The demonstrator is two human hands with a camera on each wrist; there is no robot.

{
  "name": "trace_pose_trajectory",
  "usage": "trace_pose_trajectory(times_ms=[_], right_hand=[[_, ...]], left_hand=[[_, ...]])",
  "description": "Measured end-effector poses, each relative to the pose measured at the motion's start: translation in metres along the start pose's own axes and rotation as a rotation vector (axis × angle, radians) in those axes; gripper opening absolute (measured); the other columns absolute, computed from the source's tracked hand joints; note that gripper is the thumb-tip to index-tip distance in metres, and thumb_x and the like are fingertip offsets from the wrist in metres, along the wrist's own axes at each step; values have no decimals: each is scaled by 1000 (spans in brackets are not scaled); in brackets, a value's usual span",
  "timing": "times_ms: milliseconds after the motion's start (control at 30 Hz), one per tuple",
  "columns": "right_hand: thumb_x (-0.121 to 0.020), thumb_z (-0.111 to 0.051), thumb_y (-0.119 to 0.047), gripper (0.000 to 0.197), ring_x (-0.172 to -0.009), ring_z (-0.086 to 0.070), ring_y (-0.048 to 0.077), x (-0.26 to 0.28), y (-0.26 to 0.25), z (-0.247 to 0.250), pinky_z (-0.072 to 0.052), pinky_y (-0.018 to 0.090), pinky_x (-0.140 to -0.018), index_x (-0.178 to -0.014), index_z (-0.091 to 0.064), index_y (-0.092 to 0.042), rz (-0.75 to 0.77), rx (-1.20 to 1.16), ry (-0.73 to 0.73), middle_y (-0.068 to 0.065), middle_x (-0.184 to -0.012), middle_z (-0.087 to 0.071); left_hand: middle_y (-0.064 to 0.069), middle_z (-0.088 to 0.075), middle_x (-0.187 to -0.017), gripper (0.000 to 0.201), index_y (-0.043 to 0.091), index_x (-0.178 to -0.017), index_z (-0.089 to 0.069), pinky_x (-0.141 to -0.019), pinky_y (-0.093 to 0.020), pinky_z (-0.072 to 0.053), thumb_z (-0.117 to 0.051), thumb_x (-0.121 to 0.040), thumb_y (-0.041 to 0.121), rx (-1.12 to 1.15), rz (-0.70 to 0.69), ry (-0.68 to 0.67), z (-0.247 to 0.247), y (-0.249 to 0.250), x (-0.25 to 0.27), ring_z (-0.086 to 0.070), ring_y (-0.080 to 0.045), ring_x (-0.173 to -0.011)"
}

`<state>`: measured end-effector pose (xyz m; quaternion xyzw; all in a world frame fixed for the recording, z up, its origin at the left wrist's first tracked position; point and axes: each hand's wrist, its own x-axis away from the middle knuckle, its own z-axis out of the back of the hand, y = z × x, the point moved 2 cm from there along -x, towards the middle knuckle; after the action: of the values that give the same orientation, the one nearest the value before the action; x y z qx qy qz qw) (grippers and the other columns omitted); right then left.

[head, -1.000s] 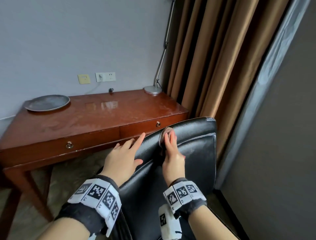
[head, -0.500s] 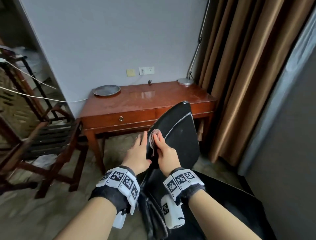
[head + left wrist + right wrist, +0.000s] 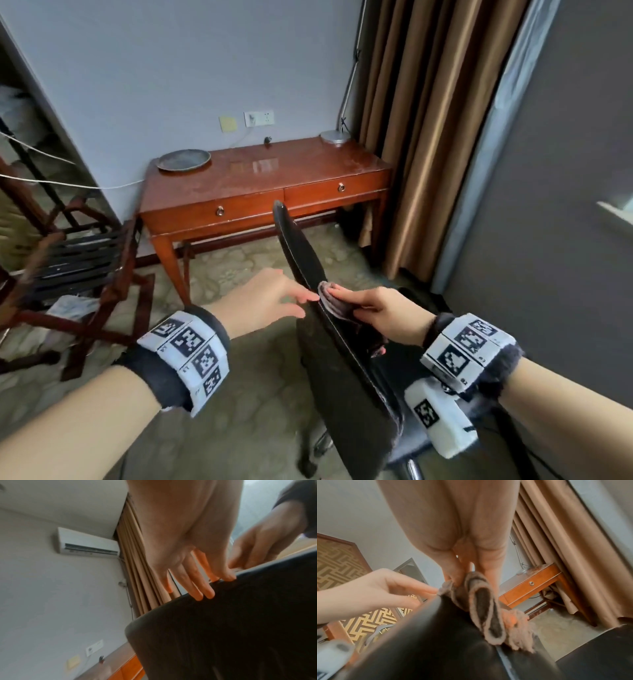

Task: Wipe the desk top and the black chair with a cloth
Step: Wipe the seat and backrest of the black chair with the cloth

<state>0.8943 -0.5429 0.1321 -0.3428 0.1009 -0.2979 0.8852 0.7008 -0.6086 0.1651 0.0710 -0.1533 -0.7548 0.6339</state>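
Chair-wiping looks under way: the right hand [image 3: 383, 313] has its fingers [image 3: 453, 574] and thumb pinched round a folded, fuzzy grey-pink cloth [image 3: 334, 301], pressed on the thin upper edge of the black leather chair back [image 3: 346, 370]. Across that edge, the left hand [image 3: 263, 301] lies relaxed, straight fingers [image 3: 208, 593] touching the leather. Beyond both fingertips, the glossy reddish-brown wooden table [image 3: 274, 178] shows pale smears; whether it is wiped I cannot tell. Its round grey metal dish [image 3: 184, 160] appears empty, and both drawers are closed.
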Motion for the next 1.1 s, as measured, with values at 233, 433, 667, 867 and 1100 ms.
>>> trace_pose_trajectory(times_ms=[233, 433, 667, 867, 1100], right_hand=[[-94, -45, 7, 52, -127, -37, -10, 105, -7, 19, -26, 10, -109, -129, -55, -29, -125, 89, 56, -21, -137, -45], [-78, -42, 22, 78, -131, -39, 2, 191, -4, 7, -32, 24, -111, -133, -52, -32, -233, 355, 362, -23, -142, -35], [-43, -60, 30, 86, -110, -60, 38, 234, 46, 4, -42, 50, -95, -120, -64, -8, -492, 650, 621, 13, -127, -59], [-84, -40, 15, 65, -142, -25, 19, 260, 75, 44, -7, 14, -105, -143, -36, -11, -594, 591, 638, 5, -153, -24], [-69, -51, 19, 58, -118, -57, 26, 266, 112, 68, -37, 23, -96, -119, -64, -7, -451, 518, 877, 8, -131, -57]], left_hand=[[9, -52, -131, 45, 39, -127, -56, -107, -29, -26, -57, -84, 52, -263, -204, -2, -2, 31, -32, -42, -14, -122], [6, -65, -108, 53, 37, -125, -59, -81, -29, -41, -51, -81, 65, -224, -223, -53, -37, 78, -37, -57, -17, -103], [-1, -65, -118, 52, 30, -132, -54, -88, -30, -45, -43, -90, 59, -253, -255, 19, -70, 154, -31, -58, -21, -109], [1, -48, -141, 40, 36, -139, -43, -108, -31, -33, -43, -98, 37, 2, -123, -75, -49, 111, -25, -44, -17, -129], [3, -56, -132, 32, 26, -129, -54, -105, -30, -27, -40, -100, 27, 94, 56, 204, -85, 94, 8, -46, -18, -124]])
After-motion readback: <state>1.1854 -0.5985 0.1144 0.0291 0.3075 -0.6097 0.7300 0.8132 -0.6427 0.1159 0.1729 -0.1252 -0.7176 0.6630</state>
